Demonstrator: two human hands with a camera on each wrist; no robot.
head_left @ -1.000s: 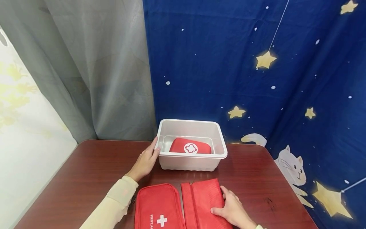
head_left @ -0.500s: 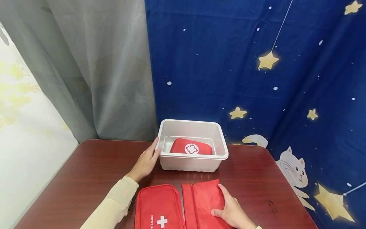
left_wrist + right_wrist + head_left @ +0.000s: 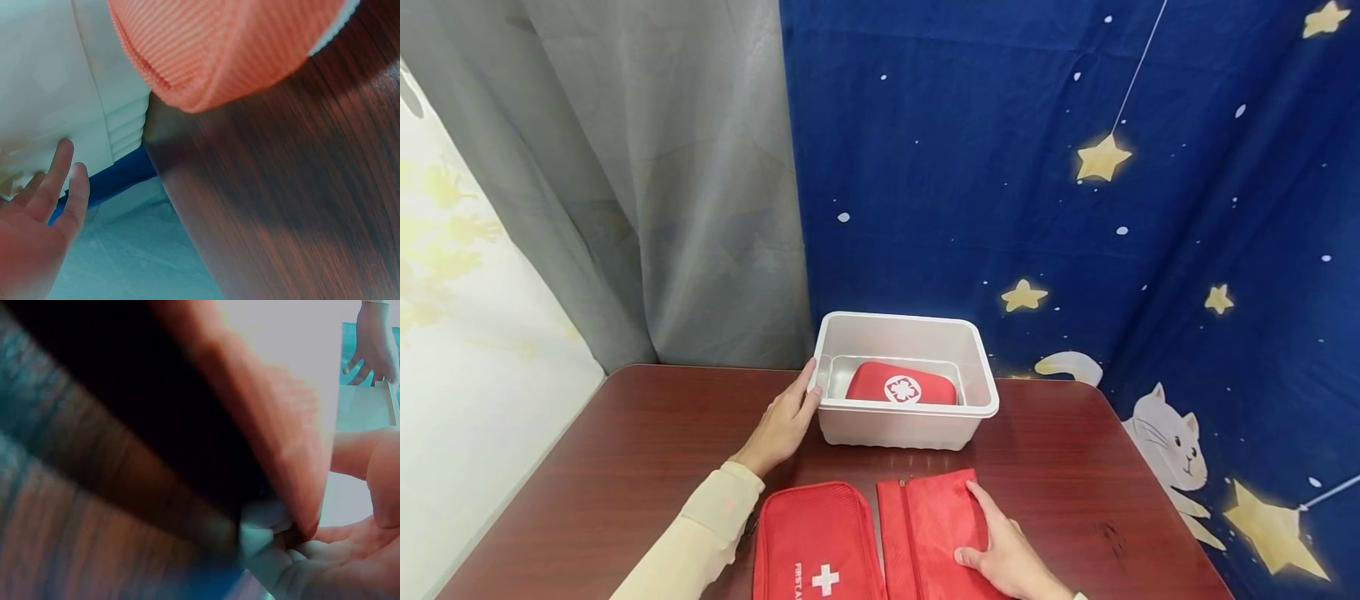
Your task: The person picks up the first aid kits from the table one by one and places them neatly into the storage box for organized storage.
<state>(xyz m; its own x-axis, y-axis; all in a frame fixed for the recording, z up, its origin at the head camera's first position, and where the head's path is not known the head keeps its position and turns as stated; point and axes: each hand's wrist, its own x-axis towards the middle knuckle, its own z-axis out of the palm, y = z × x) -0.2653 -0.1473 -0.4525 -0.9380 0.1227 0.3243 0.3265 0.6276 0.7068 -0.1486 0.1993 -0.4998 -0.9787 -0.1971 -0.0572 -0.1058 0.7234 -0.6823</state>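
A white plastic bin stands at the back of the table, and a red case with a white round emblem lies inside it. My left hand is at the bin's left side; in the left wrist view its straight, spread fingers touch the outer wall. My right hand pinches the right edge of a flat red zippered pouch, thumb on top. The right wrist view shows fingers tucked under the pouch's edge. Left of that pouch lies a red first aid bag with a white cross.
The dark red wooden table runs back to a grey curtain and a blue star-patterned curtain. The bin stands close to the back edge. Both red bags lie side by side in front of it.
My right hand's upper fingers have shifted up along the zippered pouch's right edge, to its far corner. My left hand, the bin and the first aid bag stay as they were.
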